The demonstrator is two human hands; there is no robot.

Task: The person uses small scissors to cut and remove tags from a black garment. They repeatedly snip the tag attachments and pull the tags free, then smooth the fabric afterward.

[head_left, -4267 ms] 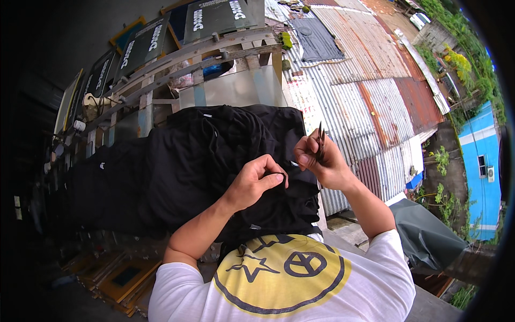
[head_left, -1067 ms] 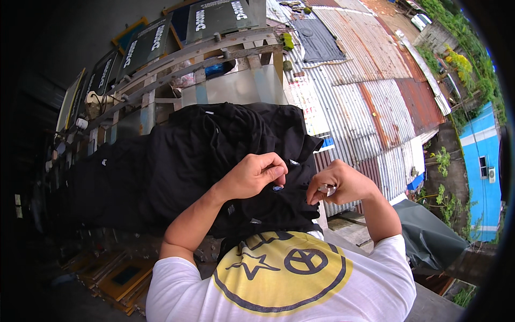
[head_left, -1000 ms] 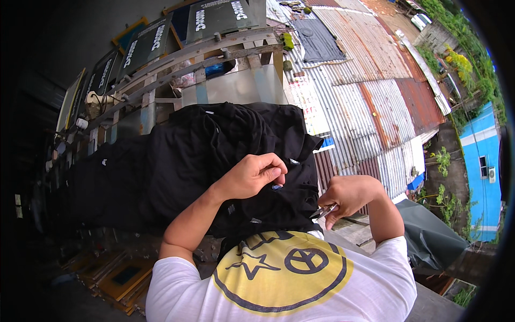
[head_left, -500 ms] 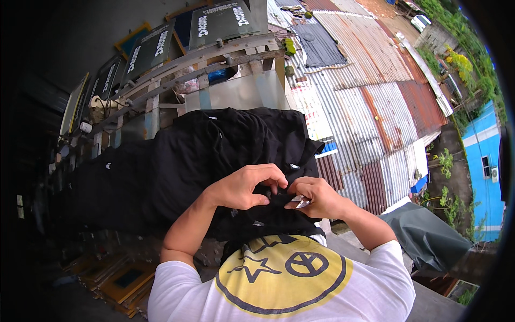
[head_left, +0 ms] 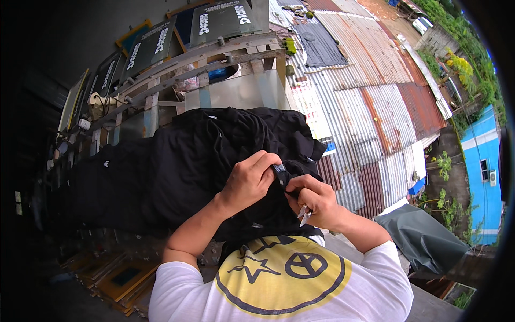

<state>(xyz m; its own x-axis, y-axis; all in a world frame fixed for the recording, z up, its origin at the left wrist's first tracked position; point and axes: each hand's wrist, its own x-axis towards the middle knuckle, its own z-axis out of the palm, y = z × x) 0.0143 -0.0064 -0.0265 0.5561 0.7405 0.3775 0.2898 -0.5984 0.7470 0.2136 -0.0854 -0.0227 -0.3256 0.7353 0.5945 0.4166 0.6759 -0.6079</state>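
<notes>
Black cloth garments [head_left: 182, 161] lie heaped across the surface in front of me, small pale tags showing on them. My left hand [head_left: 248, 180] is closed, pinching a fold of black cloth beside a small grey-white label [head_left: 279, 168]. Close by on its right, my right hand [head_left: 317, 199] pinches the same cloth between thumb and forefinger. A small pair of metal thread snips [head_left: 304, 214] is tucked in the right hand's curled fingers, blades pointing down toward me. The pinched edge is raised a little between both hands.
Beyond the cloth runs a metal rack [head_left: 236, 56] with dark printing screens [head_left: 222, 24] leaning behind it. Wood-framed screens [head_left: 126, 276] are stacked at lower left. A dark green tarp [head_left: 421, 233] lies at right; corrugated roofs [head_left: 375, 107] spread out below.
My left hand has closed on the cloth and lifted it, bringing the label into sight. The right hand has shifted slightly right, and the snips now point downward.
</notes>
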